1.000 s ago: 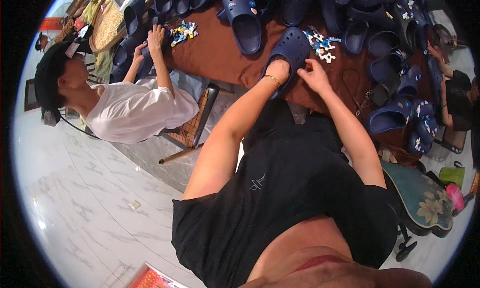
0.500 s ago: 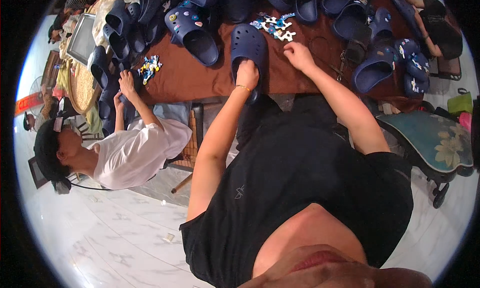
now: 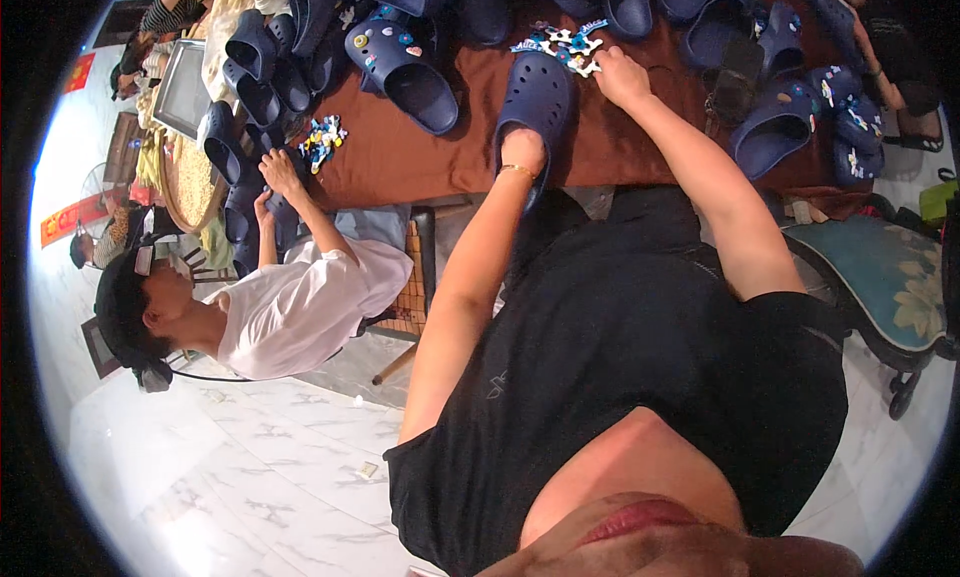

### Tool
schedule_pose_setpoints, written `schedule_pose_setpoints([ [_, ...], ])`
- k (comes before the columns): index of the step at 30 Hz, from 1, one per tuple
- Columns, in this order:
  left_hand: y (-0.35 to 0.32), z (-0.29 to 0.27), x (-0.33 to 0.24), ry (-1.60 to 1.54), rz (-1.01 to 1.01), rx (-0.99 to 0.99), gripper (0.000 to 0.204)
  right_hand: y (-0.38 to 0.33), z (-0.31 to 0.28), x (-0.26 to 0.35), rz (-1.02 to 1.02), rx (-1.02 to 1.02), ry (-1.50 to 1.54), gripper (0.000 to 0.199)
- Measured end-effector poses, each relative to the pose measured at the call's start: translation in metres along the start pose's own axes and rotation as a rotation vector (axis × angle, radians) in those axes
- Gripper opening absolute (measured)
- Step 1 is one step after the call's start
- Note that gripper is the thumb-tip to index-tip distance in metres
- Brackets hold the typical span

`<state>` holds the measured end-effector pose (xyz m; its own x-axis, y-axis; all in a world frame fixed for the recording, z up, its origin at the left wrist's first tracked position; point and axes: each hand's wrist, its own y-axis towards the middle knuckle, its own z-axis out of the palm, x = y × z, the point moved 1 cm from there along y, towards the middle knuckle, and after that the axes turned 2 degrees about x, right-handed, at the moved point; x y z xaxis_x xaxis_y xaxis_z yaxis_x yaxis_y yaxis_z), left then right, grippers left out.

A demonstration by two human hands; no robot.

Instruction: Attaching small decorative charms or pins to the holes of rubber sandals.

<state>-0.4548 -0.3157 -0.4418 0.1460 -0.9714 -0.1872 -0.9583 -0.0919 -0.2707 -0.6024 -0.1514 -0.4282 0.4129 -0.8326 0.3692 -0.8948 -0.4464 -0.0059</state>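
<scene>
A dark blue clog with holes across its top stands toe-away at the table's near edge. My left hand reaches into its opening and holds it from inside; those fingers are hidden by the upper. Just past the toe lies a small heap of white, blue and black shoe charms. My right hand is at the right side of this heap, its fingers bent together on a white charm.
More blue clogs lie along the far side, some with charms fitted. Another clog is at the right. A co-worker in a white shirt sits at my left, hands on a clog beside a second charm pile. Brown cloth covers the table.
My right hand has moved up to the charm heap and touches it. The clog on my left hand has shifted slightly away, its toe nearer the charms. The whole view has swung somewhat.
</scene>
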Motion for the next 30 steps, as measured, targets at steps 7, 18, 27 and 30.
schedule_pose_setpoints([
  [7,0.003,0.011,-0.001,-0.041,-0.133,-0.043,0.024,0.003,0.006,-0.006,0.037,-0.195,0.397,0.020],
  [18,-0.001,0.003,-0.006,-0.056,-0.116,0.000,0.024,0.002,0.006,0.034,-0.094,0.136,0.651,0.022],
  [27,0.001,0.007,-0.002,-0.052,-0.076,0.046,0.024,0.019,0.007,0.039,-0.070,0.227,0.277,0.025],
  [30,0.001,0.007,-0.003,-0.071,-0.091,-0.013,0.024,0.023,0.015,0.043,0.013,0.267,0.257,0.026],
])
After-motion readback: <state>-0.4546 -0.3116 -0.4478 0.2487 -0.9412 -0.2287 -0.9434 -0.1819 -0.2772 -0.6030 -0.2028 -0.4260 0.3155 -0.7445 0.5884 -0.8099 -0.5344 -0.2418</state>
